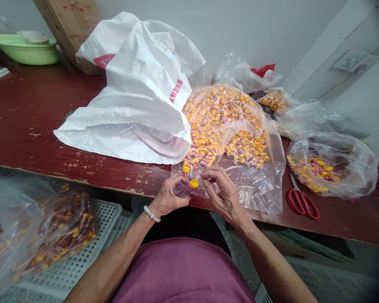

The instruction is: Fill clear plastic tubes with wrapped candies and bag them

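On the long dark red wooden table (34, 109) with worn paint, a big white sack (139, 84) with red printing lies slumped, its wide mouth turned to the person's side. Right beside it, a large clear plastic bag (276, 181) rests spread out, holding a heap of small red-patterned pieces with yellow caps (208, 145). Its flattened front part reaches near the hands, probably so that the pieces are easy to reach. Further to the right stands a smaller round clear plastic bag (360, 168) with fewer such pieces, and next to it lie red-handled metal scissors (303, 204), apart from both hands, perhaps to leave the working place free.

The left hand (166, 198), with a bracelet of pale beads (152, 213) on the wrist, has its fingers closed around small clear purplish tubes (180, 186). These are above the table's front edge, between the two hands; one yellow round cap (193, 183) shows at their right. The grip seems made to keep them together, with the ends exposed.

The right hand (222, 193) comes from the other side, its wrist low and its fingers bent, pointing to the left hand. Thumb and forefinger are apart, and no held piece is visible between them.
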Demonstrator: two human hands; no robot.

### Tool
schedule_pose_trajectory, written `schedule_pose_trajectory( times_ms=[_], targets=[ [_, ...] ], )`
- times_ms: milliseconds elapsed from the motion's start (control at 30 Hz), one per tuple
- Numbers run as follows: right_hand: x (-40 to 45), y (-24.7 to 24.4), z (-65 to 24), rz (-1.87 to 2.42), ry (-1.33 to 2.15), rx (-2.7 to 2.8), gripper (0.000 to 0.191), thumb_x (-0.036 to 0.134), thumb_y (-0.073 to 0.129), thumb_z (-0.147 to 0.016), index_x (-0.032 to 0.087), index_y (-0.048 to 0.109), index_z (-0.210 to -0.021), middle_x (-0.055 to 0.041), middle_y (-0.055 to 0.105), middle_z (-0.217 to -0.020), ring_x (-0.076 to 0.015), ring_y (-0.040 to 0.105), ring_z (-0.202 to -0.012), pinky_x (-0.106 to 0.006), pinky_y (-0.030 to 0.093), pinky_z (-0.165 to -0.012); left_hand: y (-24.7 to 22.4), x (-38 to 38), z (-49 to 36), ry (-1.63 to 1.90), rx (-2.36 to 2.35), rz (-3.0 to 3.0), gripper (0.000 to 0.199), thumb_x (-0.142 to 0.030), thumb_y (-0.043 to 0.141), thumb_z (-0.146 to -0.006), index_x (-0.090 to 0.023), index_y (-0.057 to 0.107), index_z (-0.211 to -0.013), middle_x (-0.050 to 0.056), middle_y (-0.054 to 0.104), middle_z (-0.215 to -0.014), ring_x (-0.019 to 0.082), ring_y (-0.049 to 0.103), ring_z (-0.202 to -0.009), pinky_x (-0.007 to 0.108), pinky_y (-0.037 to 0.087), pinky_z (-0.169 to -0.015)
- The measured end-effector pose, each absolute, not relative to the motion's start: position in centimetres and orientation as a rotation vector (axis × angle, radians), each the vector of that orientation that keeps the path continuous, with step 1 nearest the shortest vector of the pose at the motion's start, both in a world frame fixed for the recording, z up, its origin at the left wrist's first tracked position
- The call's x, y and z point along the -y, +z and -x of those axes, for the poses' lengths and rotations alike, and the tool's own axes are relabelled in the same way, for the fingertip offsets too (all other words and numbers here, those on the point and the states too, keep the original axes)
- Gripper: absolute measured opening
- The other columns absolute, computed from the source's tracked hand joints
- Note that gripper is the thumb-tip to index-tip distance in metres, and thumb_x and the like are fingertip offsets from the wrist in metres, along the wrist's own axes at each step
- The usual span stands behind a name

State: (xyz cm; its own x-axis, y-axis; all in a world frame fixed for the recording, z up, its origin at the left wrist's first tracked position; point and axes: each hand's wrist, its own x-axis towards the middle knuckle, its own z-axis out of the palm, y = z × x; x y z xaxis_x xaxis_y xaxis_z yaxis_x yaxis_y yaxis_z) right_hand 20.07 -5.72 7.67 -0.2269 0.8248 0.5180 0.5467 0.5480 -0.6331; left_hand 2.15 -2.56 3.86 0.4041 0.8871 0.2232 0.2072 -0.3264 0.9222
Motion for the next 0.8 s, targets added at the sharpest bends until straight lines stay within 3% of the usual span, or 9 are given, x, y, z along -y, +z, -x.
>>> schedule_pose_trajectory(
  times_ms=[67, 167, 233, 300, 433, 667, 800],
  targets=[
    [6.0, 7.0, -19.9, 1.115, 0.402, 1.935, 0.029, 0.007, 0.043, -0.086, 0.023, 0.057, -0.105, -0.0065, 0.05, -0.105, -0.0177, 0.052, -0.1, -0.036, 0.048, -0.086, 3.6, 2.5, -2.1, 0.962, -0.982, -1.789, 0.022, -0.01, 0.062, -0.059, -0.013, 0.06, -0.08, 0.004, 0.057, -0.084, 0.015, 0.055, -0.075, 0.027, 0.045, -0.069],
    [6.5, 6.1, -19.2, 1.079, 0.481, 2.032, 0.046, -0.001, 0.037, -0.078, 0.024, 0.056, -0.112, -0.0067, 0.048, -0.108, -0.0175, 0.05, -0.104, -0.037, 0.047, -0.089, 3.3, 2.5, -2.2, 0.967, -1.007, -1.789, 0.019, -0.011, 0.062, -0.058, -0.014, 0.057, -0.077, 0.002, 0.055, -0.08, 0.014, 0.054, -0.072, 0.025, 0.045, -0.066],
    [6.6, 5.8, -19.3, 1.067, 0.518, 2.025, 0.048, -0.001, 0.037, -0.077, 0.025, 0.057, -0.113, -0.0068, 0.048, -0.112, -0.0176, 0.049, -0.108, -0.037, 0.046, -0.091, 3.3, 2.5, -2.2, 0.982, -1.019, -1.739, 0.02, -0.012, 0.062, -0.058, -0.014, 0.057, -0.077, 0.002, 0.055, -0.078, 0.014, 0.054, -0.071, 0.025, 0.044, -0.065],
    [6.0, 5.4, -20.5, 1.104, 0.503, 1.925, 0.039, 0.004, 0.04, -0.08, 0.025, 0.06, -0.106, -0.0063, 0.05, -0.111, -0.0176, 0.051, -0.107, -0.036, 0.047, -0.089, 3.3, 2.4, -2.1, 1.008, -1.037, -1.604, 0.022, -0.013, 0.064, -0.058, -0.014, 0.056, -0.078, 0.001, 0.056, -0.076, 0.013, 0.054, -0.069, 0.024, 0.044, -0.064],
    [2.4, 3.7, -25.3, 1.498, 0.278, 1.525, 0.02, 0.016, 0.041, -0.083, 0.019, 0.059, -0.092, -0.0047, 0.059, -0.086, -0.0173, 0.057, -0.078, -0.034, 0.049, -0.072, 3.3, 2.1, -1.2, 1.061, -1.066, -1.298, 0.028, -0.017, 0.069, -0.056, -0.015, 0.053, -0.079, -0.001, 0.056, -0.071, 0.012, 0.053, -0.064, 0.022, 0.043, -0.058],
    [-4.6, 0.8, -27.2, 1.641, 0.167, 1.763, 0.021, 0.025, 0.045, -0.081, 0.018, 0.063, -0.09, -0.0102, 0.059, -0.098, -0.0224, 0.054, -0.093, -0.038, 0.045, -0.085, 3.5, 2.1, -1.2, 1.058, -1.078, -1.358, 0.027, -0.02, 0.07, -0.056, -0.016, 0.054, -0.077, -0.001, 0.058, -0.072, 0.013, 0.056, -0.066, 0.024, 0.046, -0.062],
    [-5.6, 0.7, -26.3, 1.701, 0.134, 1.787, 0.026, 0.04, 0.049, -0.085, 0.016, 0.06, -0.087, -0.0102, 0.058, -0.088, -0.0229, 0.054, -0.085, -0.039, 0.045, -0.081, 3.6, 2.1, -1.6, 1.066, -1.114, -1.474, 0.025, -0.021, 0.069, -0.057, -0.015, 0.056, -0.078, 0.001, 0.06, -0.074, 0.015, 0.058, -0.071, 0.025, 0.047, -0.065]
  ],
)
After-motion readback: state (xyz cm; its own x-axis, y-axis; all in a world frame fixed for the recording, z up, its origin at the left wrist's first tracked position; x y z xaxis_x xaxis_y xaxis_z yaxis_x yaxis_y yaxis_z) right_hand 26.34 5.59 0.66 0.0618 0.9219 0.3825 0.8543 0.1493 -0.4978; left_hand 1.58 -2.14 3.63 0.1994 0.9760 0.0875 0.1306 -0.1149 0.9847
